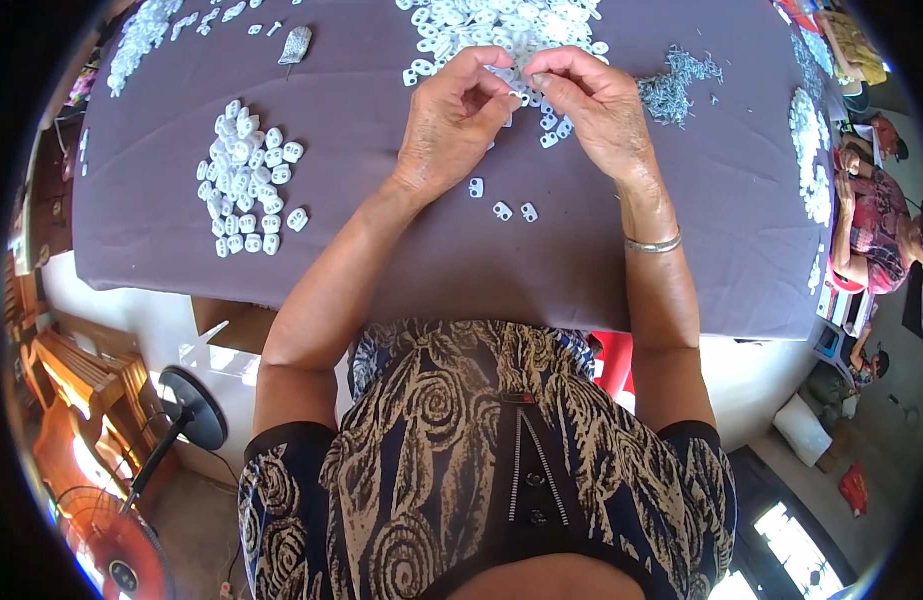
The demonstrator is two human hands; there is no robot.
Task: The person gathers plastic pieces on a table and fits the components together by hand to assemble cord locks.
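My left hand (451, 125) and right hand (593, 112) meet at twelve o'clock on the purple cloth (381, 230), fingers curled nearly closed, thumbs and forefingers pinching a small white plastic piece (522, 95) between them. It is too tiny to tell which way its long axis runs. Loose white pieces (501, 208) lie just below; a sorted heap (247, 178) sits at nine o'clock, well apart.

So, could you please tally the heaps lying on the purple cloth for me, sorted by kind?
Heaps of white plastic pieces: 4
Heaps of small metal bits: 1
Total: 5
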